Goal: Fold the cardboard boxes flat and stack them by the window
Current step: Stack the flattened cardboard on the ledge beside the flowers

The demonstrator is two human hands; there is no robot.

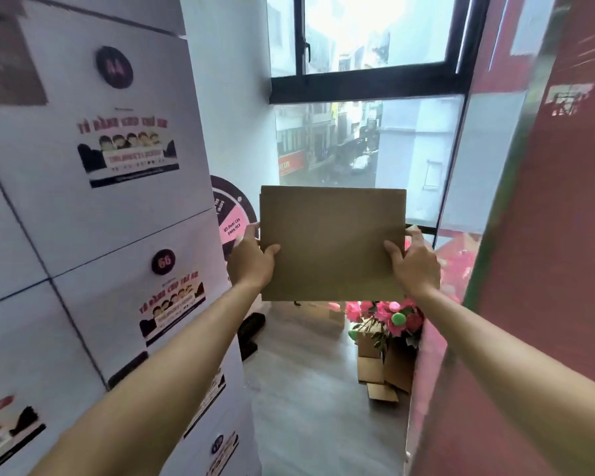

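A flattened brown cardboard box (332, 242) is held upright in the air in front of the window (364, 142). My left hand (251, 261) grips its left edge, thumb on the near face. Its right edge is pinched by my right hand (414, 261), thumb on the near face and fingers behind. On the floor below, at the right, lie several more cardboard pieces (383, 372), partly hidden by flowers.
White lockers (100, 235) with stickers fill the left side. A red wall (547, 252) closes the right. Pink flowers (385, 317) stand over the cardboard on the floor. A dark object (249, 333) lies by the lockers. Grey floor (310, 407) runs between.
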